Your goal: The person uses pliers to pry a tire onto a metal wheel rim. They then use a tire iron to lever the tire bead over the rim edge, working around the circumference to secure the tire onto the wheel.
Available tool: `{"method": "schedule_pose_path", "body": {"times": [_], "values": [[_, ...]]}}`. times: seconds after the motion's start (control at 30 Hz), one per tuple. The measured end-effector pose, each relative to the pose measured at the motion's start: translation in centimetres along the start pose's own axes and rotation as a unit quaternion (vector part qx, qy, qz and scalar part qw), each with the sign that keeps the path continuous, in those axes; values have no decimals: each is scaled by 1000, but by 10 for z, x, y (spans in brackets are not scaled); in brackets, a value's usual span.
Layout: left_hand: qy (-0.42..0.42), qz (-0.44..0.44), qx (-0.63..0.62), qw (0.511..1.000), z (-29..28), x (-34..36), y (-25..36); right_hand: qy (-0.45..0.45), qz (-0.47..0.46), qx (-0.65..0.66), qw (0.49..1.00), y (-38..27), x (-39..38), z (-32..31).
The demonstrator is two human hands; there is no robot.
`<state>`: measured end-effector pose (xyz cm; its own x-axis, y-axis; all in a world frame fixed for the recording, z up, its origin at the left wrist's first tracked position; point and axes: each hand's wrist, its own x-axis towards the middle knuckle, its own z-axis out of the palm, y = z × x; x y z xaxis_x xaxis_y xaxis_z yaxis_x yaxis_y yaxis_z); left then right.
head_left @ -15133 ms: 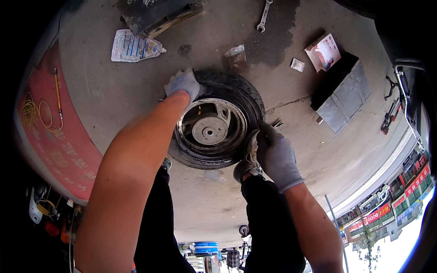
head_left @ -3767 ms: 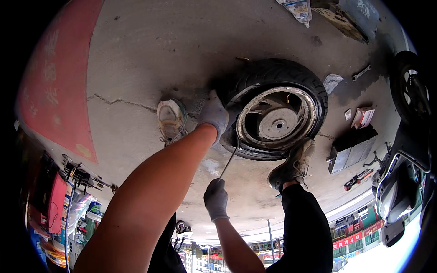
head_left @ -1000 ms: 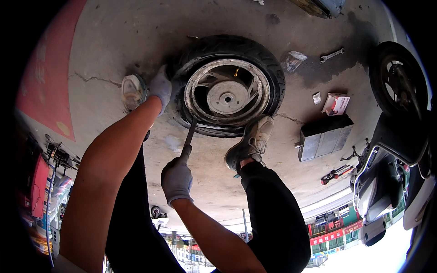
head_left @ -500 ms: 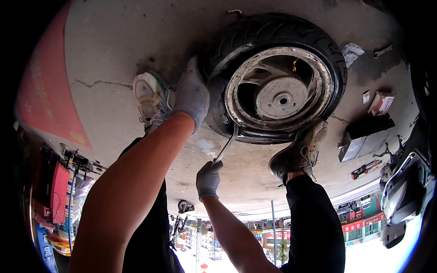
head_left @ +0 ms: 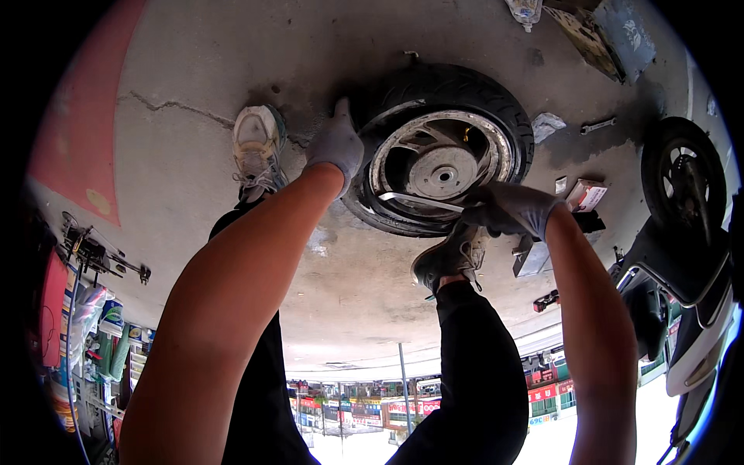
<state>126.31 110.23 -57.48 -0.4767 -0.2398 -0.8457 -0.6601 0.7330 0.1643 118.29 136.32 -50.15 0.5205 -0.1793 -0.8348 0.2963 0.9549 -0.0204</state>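
A wheel lies on the concrete floor, its black tyre (head_left: 496, 101) around a worn silver rim (head_left: 445, 174). At the tyre's left edge is my left hand (head_left: 337, 147) in a grey glove, thumb up, closed on the tyre; its fingers are partly hidden. My right hand (head_left: 511, 208), gloved too, is closed around one end of a metal tyre lever (head_left: 422, 202). The lever lies across the near side of the rim, its far end by the rim's lower left edge. My right shoe (head_left: 449, 256) is close against the near side of the tyre.
My left shoe (head_left: 260, 147) stands left of the wheel. Beyond it on the right lie a crumpled plastic piece (head_left: 547, 125), a spanner (head_left: 599, 125) and a small box (head_left: 586, 194). A motorcycle (head_left: 682, 240) stands at the far right, and a red mat (head_left: 77, 132) lies at the left.
My right hand has swung the lever from the wheel's lower left over to the right, so it now lies across the rim. My left hand stays at the tyre. The view has shifted.
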Motion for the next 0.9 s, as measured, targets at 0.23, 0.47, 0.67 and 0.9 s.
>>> {"method": "schedule_pose_path", "body": {"times": [0.23,0.47,0.67,0.9], "values": [[-28,106,-31,993,49,22,7,219,-30,-433,874,-123,-55,-20],[-31,62,-27,997,18,9,11,106,21,149,983,62,-40,-52],[-19,72,-56,996,32,17,3,151,-77,10,985,76,-14,-11],[-13,79,-64,995,34,14,5,55,-76,-46,995,47,14,-36]]}}
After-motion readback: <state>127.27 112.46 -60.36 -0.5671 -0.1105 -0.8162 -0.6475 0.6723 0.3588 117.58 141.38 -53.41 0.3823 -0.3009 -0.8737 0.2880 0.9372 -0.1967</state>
